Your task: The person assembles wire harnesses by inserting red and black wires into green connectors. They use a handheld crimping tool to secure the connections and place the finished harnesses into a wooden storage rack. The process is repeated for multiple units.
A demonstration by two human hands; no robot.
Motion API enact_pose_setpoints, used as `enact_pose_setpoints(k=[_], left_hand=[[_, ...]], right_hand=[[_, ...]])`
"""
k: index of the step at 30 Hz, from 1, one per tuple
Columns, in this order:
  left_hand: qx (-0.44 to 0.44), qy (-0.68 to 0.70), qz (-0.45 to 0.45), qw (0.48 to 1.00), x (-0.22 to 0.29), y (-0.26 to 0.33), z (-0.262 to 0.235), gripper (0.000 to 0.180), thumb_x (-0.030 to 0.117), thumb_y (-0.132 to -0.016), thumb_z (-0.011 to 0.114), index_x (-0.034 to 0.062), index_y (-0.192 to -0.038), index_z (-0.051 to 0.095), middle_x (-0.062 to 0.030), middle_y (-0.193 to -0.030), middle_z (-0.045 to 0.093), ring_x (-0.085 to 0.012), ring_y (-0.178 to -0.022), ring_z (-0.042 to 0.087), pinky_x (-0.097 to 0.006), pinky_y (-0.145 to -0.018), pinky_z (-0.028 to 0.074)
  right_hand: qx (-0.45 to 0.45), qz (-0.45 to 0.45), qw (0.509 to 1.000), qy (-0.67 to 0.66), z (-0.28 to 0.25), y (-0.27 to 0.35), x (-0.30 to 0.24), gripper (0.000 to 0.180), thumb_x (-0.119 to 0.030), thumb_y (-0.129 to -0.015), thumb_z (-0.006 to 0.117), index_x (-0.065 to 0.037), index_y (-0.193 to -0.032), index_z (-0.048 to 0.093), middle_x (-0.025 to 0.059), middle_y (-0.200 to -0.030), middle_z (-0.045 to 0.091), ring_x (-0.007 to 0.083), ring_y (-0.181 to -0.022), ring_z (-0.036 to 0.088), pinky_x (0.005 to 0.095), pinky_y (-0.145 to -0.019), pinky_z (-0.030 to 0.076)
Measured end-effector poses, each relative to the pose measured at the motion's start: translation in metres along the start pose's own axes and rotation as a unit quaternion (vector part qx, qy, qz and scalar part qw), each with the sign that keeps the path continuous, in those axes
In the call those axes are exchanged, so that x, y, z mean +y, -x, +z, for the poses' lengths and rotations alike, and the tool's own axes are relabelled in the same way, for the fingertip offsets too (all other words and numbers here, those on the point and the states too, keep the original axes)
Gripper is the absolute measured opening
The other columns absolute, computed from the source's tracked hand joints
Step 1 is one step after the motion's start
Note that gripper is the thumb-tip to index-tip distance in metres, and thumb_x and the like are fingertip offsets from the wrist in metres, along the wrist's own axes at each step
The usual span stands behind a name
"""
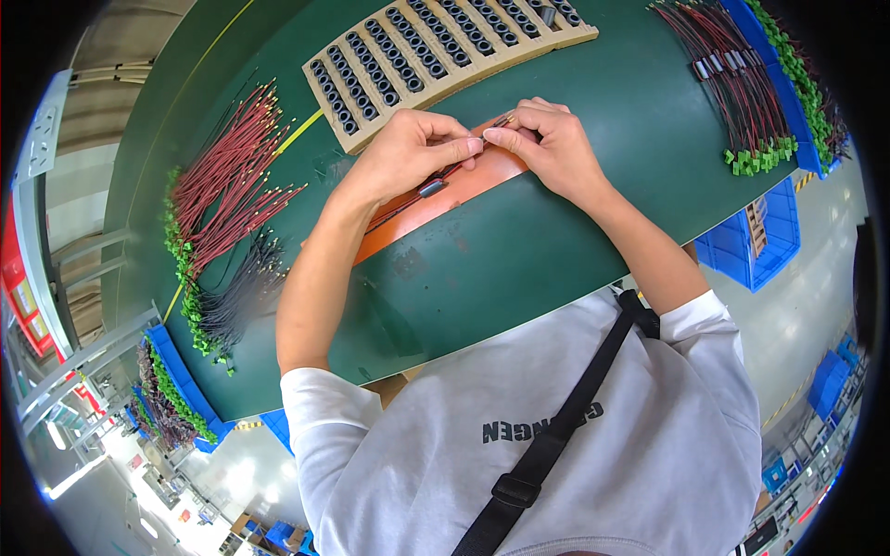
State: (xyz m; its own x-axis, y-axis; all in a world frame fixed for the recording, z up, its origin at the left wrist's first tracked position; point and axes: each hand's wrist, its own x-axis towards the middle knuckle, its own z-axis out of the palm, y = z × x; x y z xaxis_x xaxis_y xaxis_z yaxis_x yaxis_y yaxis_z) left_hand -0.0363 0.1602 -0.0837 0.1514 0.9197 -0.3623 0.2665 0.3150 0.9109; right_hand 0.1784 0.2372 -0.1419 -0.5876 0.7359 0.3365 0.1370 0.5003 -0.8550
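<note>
Head view: left hand (408, 148) and right hand (547, 144) pinching wire (436, 181)

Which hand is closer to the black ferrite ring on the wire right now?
Left. The left hand sits just above the ring, which lies under its palm edge on the orange mat. The right hand is farther along the wire, pinching its end.

Table (575, 232): dark green, yellow edge line
Mat (436, 199): orange-brown
Wire bundle (232, 185): red and black strands, green end connectors
Tray (445, 46): tan, rows of black rings
Crate (756, 241): blue
Shirt (649, 445): pale grey, black strap
</note>
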Motion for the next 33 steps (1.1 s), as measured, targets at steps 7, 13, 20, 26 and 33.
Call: enact_pose_setpoints(k=[7, 13, 20, 26, 33], left_hand=[[0.005, -0.009, -0.002, 1.000, 0.002, 0.002, 0.001, 0.020, 0.021, -0.099, 0.074, 0.0015, -0.098, 0.079, -0.0012, -0.080, 0.073, -0.0042, -0.064, 0.057, -0.023, -0.054, 0.042], [0.035, -0.033, 0.017, 0.999, -0.003, 0.001, 0.007, 0.019, 0.018, -0.097, 0.075, -0.0002, -0.096, 0.079, -0.0031, -0.079, 0.074, -0.0073, -0.070, 0.061, -0.026, -0.063, 0.048], [0.067, -0.076, 0.042, 0.994, -0.007, 0.003, 0.015, 0.020, 0.018, -0.098, 0.073, -0.0006, -0.098, 0.078, -0.0032, -0.075, 0.071, -0.0095, -0.071, 0.060, -0.029, -0.066, 0.049], [-0.002, -0.066, 0.060, 0.996, -0.004, -0.004, 0.010, 0.021, 0.020, -0.100, 0.070, 0.0008, -0.095, 0.078, -0.0028, -0.075, 0.071, -0.0106, -0.071, 0.060, -0.029, -0.068, 0.050], [-0.007, -0.090, 0.038, 0.995, -0.006, -0.009, 0.010, 0.020, 0.018, -0.098, 0.071, 0.0021, -0.088, 0.078, -0.0021, -0.067, 0.067, -0.0091, -0.061, 0.054, -0.029, -0.056, 0.044]], right_hand=[[-0.005, 0.016, 1.000, -0.025, -0.001, 0.000, 0.001, 0.025, -0.022, -0.089, 0.082, 0.001, -0.084, 0.074, 0.0072, -0.066, 0.059, 0.0190, -0.065, 0.052, 0.0355, -0.060, 0.043], [0.006, 0.032, 0.999, -0.021, 0.001, 0.000, -0.002, 0.026, -0.024, -0.089, 0.083, 0.000, -0.084, 0.075, 0.0066, -0.066, 0.058, 0.0186, -0.063, 0.052, 0.0352, -0.058, 0.043], [0.007, 0.024, 1.000, 0.009, 0.001, 0.001, -0.002, 0.026, -0.025, -0.091, 0.081, -0.001, -0.085, 0.076, 0.0087, -0.066, 0.059, 0.0207, -0.064, 0.053, 0.0365, -0.060, 0.044], [-0.014, 0.055, 0.998, -0.020, -0.002, -0.002, -0.001, 0.029, -0.027, -0.094, 0.077, 0.000, -0.082, 0.075, 0.0100, -0.069, 0.064, 0.0227, -0.067, 0.056, 0.0376, -0.064, 0.046], [-0.013, 0.011, 0.999, -0.041, -0.004, -0.003, 0.001, 0.028, -0.025, -0.096, 0.073, -0.001, -0.081, 0.075, 0.0083, -0.071, 0.068, 0.0230, -0.069, 0.058, 0.0374, -0.066, 0.048]])
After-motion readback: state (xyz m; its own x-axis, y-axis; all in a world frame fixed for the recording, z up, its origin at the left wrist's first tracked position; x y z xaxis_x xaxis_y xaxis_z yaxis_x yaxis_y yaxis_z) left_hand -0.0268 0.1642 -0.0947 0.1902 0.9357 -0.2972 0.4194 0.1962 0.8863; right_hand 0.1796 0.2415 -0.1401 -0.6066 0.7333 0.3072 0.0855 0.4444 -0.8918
